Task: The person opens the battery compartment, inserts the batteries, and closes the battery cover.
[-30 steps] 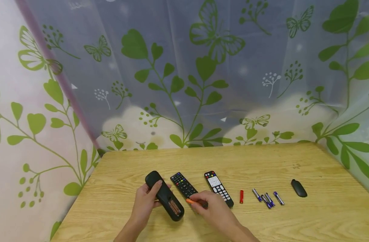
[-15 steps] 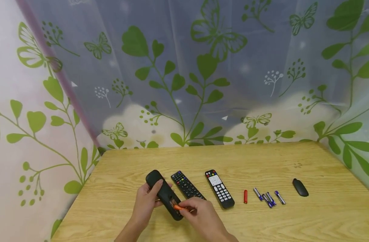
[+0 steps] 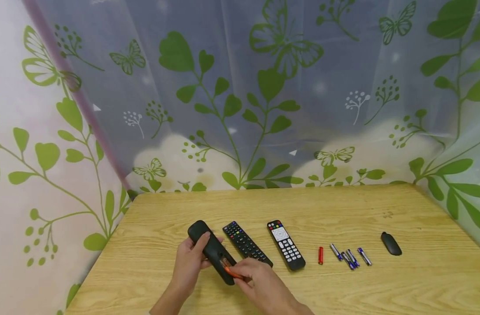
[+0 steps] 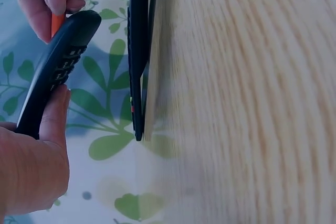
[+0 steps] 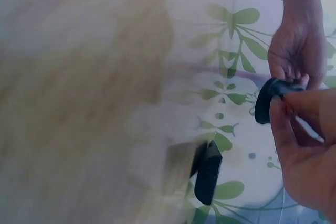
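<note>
My left hand point(image 3: 187, 267) grips a black remote control point(image 3: 208, 247), its back and uncovered battery compartment facing the head camera. Brownish batteries point(image 3: 225, 262) show in that compartment, partly hidden by my right hand. My right hand point(image 3: 265, 284) pinches a slim orange object point(image 3: 232, 273) whose end is at the compartment; its kind is not clear. In the left wrist view the orange object point(image 4: 58, 23) sticks down from the fingertips against the remote's back. The right wrist view shows the remote's end point(image 5: 265, 103) beside my thumb and finger.
Two more remotes lie on the wooden table point(image 3: 165, 210): a black one point(image 3: 245, 245) and one with white keys point(image 3: 285, 246). Right of them are a red battery point(image 3: 320, 255), several blue-and-silver batteries point(image 3: 350, 259) and a black cover-like piece point(image 3: 391, 243). A patterned curtain point(image 3: 224, 109) hangs behind.
My right hand has brought the orange object leftward from over the middle remote to the open battery compartment. The left hand keeps holding the remote almost still. The view has shifted slightly.
</note>
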Demonstrator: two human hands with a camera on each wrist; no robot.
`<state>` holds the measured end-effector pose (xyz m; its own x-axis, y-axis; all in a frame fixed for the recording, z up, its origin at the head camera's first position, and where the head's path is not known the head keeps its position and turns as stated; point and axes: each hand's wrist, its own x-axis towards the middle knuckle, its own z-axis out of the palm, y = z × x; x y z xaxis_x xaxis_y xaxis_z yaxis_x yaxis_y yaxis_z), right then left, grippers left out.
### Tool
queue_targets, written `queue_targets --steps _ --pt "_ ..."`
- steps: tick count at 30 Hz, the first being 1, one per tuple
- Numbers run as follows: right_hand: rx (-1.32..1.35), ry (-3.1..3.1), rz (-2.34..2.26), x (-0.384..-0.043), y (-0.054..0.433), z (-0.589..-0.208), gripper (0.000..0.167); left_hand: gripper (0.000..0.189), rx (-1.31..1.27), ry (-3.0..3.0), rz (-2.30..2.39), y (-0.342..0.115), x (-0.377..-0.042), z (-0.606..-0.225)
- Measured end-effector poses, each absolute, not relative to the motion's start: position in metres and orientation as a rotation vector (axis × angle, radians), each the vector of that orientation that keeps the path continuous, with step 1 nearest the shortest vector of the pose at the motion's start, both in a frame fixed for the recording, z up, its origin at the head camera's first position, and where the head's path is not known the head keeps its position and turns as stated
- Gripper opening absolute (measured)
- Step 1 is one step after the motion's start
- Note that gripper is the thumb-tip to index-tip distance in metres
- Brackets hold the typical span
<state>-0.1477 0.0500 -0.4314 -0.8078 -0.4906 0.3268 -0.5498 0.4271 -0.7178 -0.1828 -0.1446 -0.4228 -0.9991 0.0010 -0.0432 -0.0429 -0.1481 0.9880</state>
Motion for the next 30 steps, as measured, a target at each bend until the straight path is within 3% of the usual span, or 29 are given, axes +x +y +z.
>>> queue_targets --steps 12,30 --pt "1.328 -2.6 1.135 -0.154 0.065 -0.426 0.033 0.044 -0.059 1.964 2.385 -0.147 -0.181 -0.424" --pt "1.329 -2.311 0.898 -0.159 0.067 -0.428 0.029 0.047 -0.027 1.844 2.415 -0.142 -0.176 -0.412"
